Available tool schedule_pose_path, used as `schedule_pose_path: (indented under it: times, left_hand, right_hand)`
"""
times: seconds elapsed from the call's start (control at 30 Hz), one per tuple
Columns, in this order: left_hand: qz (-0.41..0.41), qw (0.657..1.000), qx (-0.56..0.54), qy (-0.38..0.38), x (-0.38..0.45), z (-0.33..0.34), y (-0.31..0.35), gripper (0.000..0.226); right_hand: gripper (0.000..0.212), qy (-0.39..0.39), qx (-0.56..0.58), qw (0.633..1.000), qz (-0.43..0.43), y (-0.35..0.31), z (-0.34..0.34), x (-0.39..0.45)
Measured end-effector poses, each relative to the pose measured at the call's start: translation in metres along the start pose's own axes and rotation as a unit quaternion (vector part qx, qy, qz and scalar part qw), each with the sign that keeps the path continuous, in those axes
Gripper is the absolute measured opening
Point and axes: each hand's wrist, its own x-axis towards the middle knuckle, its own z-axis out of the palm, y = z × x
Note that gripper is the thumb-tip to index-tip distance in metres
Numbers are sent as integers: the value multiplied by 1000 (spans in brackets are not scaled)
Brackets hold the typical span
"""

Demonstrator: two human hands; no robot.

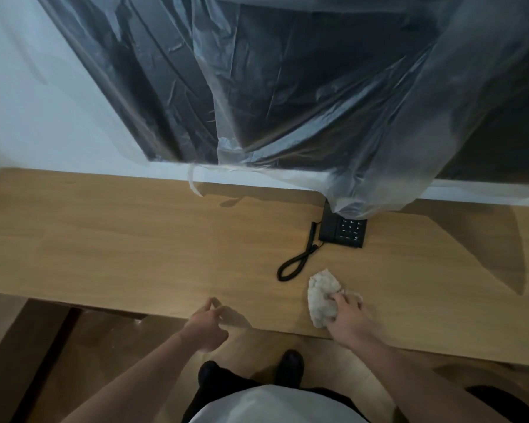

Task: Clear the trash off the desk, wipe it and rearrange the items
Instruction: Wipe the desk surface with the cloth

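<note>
A long wooden desk [119, 239] runs across the view against a white wall. My right hand [348, 320] presses a crumpled white cloth [321, 297] onto the desk near its front edge. My left hand [206, 326] hovers at the front edge with fingers apart and nothing in it. A black desk phone [344, 232] stands at the back of the desk, just beyond the cloth, with its coiled cord [297, 264] looping toward the front. The phone's back part is hidden under hanging plastic.
A large dark screen [287, 87] on the wall is draped in clear plastic sheeting [409, 148], which hangs down onto the desk's back right. Below the desk edge are the floor and my dark shoes [290, 366].
</note>
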Motion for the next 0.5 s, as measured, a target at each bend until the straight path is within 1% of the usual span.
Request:
schedule_pose_path:
  times: [0.07, 0.1, 0.2, 0.3, 0.37, 0.43, 0.5]
  left_hand:
    - [1, 1000, 13, -11, 3, 1, 6, 75]
    - [2, 1000, 17, -15, 5, 1, 9, 76]
    - [2, 999, 23, -23, 11, -2, 17, 77]
    - [10, 999, 50, -5, 12, -4, 22, 77]
    - [-9, 999, 49, -6, 15, -3, 19, 88]
    - [-28, 999, 24, -10, 21, -1, 13, 97]
    - [-40, 999, 7, -12, 28, 0, 6, 100]
  right_hand:
    - [53, -3, -3, 999, -41, -15, 13, -7]
    - [52, -18, 1, 998, -60, -22, 16, -8]
    - [52, -52, 71, 993, -78, -37, 10, -10]
    - [57, -30, 141, 985, -92, -47, -9, -11]
    - [56, -17, 162, 980, -115, -59, -25, -10]
    - [54, -8, 175, 975, -139, -73, -41, -7]
    - [50, 10, 178, 971, -156, -85, -54, -2]
